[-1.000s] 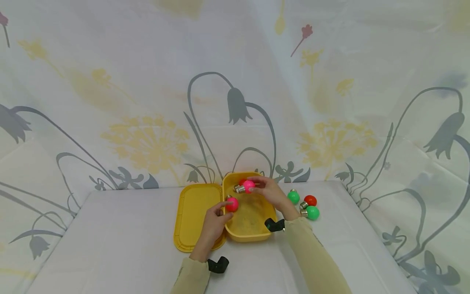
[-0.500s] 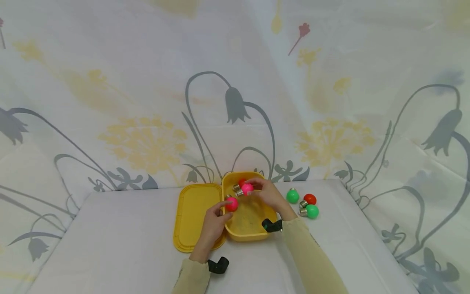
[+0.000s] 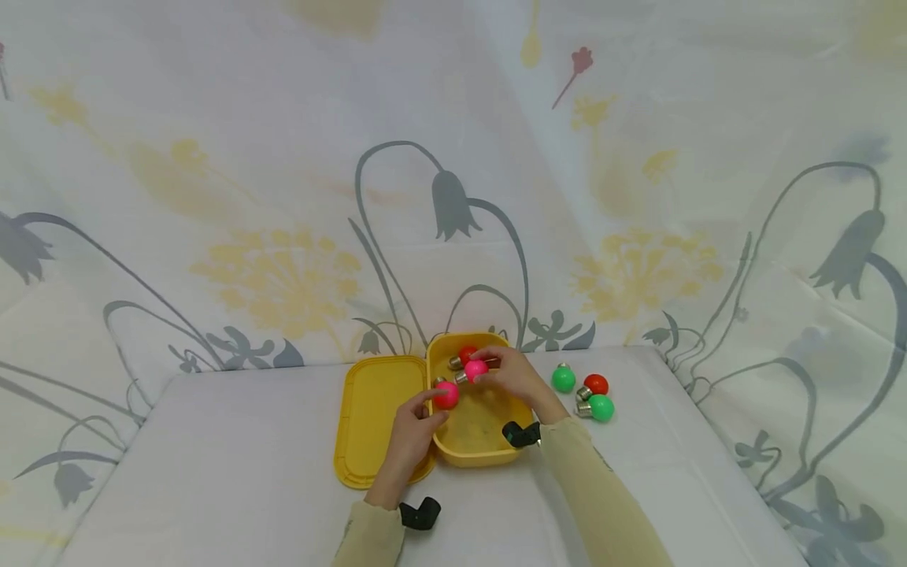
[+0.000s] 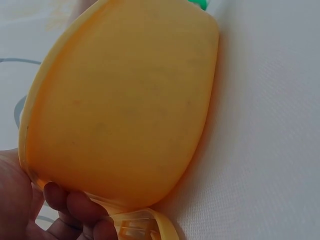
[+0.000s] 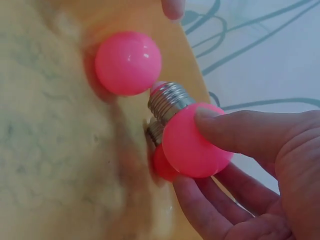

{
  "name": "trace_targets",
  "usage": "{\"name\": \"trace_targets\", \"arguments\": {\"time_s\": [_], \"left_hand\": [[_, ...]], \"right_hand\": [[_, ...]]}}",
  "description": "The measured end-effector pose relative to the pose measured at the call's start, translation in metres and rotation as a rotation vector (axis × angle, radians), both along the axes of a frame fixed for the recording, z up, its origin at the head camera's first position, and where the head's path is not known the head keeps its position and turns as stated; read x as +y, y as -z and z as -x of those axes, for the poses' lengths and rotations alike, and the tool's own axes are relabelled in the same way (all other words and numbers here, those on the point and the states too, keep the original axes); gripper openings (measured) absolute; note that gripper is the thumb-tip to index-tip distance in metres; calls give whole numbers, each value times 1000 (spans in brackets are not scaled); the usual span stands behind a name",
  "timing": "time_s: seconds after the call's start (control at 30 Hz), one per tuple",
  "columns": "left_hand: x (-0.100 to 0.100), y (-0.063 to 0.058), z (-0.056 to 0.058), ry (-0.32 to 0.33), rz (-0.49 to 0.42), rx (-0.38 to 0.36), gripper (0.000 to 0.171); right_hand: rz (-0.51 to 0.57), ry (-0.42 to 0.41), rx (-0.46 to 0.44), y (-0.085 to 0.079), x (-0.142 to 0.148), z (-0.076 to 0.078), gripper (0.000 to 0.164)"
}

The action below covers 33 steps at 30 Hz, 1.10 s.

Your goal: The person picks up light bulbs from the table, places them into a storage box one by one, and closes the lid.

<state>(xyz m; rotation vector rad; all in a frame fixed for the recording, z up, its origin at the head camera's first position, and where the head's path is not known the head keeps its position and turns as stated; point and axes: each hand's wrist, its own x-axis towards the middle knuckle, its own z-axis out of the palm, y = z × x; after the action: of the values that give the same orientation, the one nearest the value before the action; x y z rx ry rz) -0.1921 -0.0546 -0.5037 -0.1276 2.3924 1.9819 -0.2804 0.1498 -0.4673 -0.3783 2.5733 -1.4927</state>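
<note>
A yellow plastic box (image 3: 485,457) stands without its lid on the white table. My right hand (image 3: 520,374) pinches a pink light bulb (image 5: 197,142) by its round globe, thumb on one side and fingers on the other, over the back left of the box. Its metal screw base points left. Inside the box lie a second pink bulb (image 5: 128,63) by the left wall and a red bulb (image 5: 162,165), partly hidden behind the held one. My left hand (image 3: 411,429) grips the box's left rim; in the left wrist view its fingers (image 4: 87,207) curl against the outer wall.
The flat yellow lid (image 3: 375,425) lies left of the box, under my left forearm. To the right of the box sit a green bulb (image 3: 564,379), a red bulb (image 3: 597,384) and another green bulb (image 3: 601,408). A flower-printed cloth (image 3: 283,181) hangs behind the table.
My right hand has moved slightly left and down with the pink bulb, bringing it lower toward the other bulbs in the box. The left hand stays at the rim.
</note>
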Motion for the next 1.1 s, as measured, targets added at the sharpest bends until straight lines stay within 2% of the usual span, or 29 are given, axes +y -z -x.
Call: {"name": "trace_targets", "arguments": {"time_s": [0.2,0.47,0.77,1.1], "left_hand": [[-1,0,0,5,-6,-7,34],[-1,0,1,1,3,-19,36],[0,-1,0,-6,9,-23,35],[-1,0,0,-3,17,-9,34]], "right_hand": [[-72,21,-17,-1,-1,5,30],[-131,-9,-7,-9,-1,8,28],[-139,-23,33,-2,-2,19,27],[-167,-71,52,1,-4,20,26]]}}
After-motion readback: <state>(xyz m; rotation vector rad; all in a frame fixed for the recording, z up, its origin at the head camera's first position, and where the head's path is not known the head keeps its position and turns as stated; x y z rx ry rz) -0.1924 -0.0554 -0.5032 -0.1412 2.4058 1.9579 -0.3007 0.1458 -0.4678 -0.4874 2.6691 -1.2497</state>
